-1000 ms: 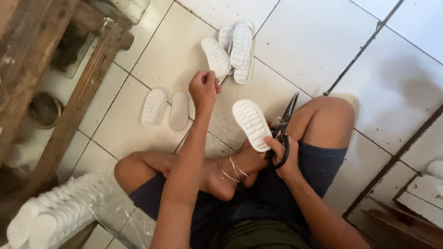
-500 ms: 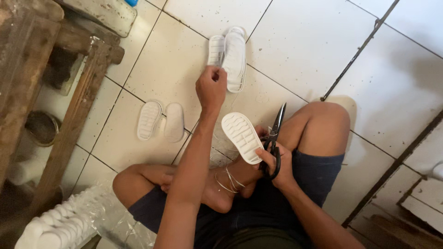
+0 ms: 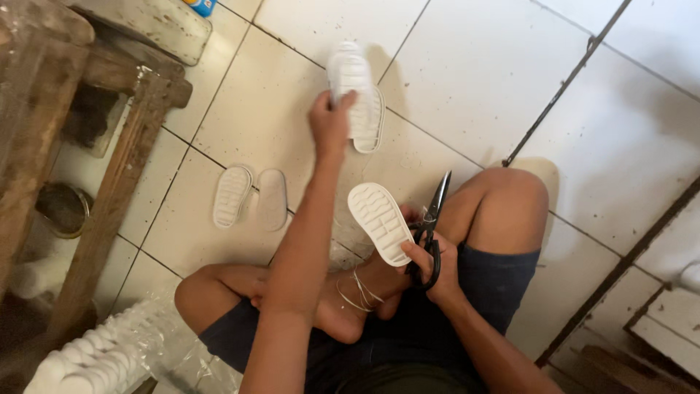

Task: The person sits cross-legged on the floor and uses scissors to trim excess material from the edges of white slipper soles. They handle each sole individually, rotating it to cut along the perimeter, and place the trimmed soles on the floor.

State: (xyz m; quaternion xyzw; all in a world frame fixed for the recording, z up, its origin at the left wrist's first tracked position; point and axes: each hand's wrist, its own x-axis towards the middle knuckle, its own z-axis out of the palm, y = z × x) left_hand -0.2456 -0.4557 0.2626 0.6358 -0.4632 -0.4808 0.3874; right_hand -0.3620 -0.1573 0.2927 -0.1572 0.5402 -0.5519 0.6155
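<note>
1. On the tiled floor [image 3: 467, 80], I sit cross-legged in dark shorts, with both arms stretched forward between my knees.
2. My left hand [image 3: 329, 122] is out at full reach, fingers closed on the near edge of a white shoe sole [image 3: 348, 73] that lies stacked on another white sole [image 3: 370, 120]. The two overlap, the upper one angled a little to the left.
3. My right hand [image 3: 430, 266] is clamped on two things at once: the black handles of a pair of scissors [image 3: 436, 211], and the lower end of a third white sole [image 3: 378, 221].
4. That held sole is tilted, its ribbed tread facing up, just above my ankle. The scissors' blades point up and away from me and look nearly closed.
5. My two hands are well apart, the left far ahead of the right.
6. Left of my left forearm, a pair of small white soles [image 3: 250, 197] lies side by side on the tile, touching or nearly so, clear of both hands.
7. At the bottom left, a clear plastic bag [image 3: 109, 354] holds a row of more white soles, beside my left knee.
8. Along the left edge stands a rough wooden bench [image 3: 109, 190], with a round metal tin [image 3: 64, 208] under it.
9. Thin bangles [image 3: 354, 292] circle my ankle below the right hand.
</note>
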